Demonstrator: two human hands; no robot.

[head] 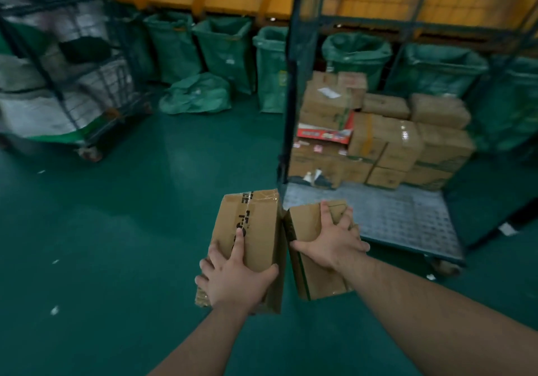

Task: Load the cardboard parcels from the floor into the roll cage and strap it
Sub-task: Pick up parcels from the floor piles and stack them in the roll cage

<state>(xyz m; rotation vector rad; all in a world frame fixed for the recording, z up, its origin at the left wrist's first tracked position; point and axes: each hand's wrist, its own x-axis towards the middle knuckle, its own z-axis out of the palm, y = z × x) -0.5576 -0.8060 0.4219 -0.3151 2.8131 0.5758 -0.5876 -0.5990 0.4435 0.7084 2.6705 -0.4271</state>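
Gripping a tape-striped brown cardboard parcel (250, 230), the left hand (235, 276) curled round it; the right hand (332, 244) clutched a smaller brown cardboard box (308, 271) beside the blue wire roll cage (387, 218).

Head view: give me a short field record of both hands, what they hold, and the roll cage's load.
left hand: grips taped parcel
right hand: grips smaller parcel, beside the taped one
roll cage: front open, front of its floor bare
stacked parcels: at the back of the cage floor
green sacks: standing in a row behind
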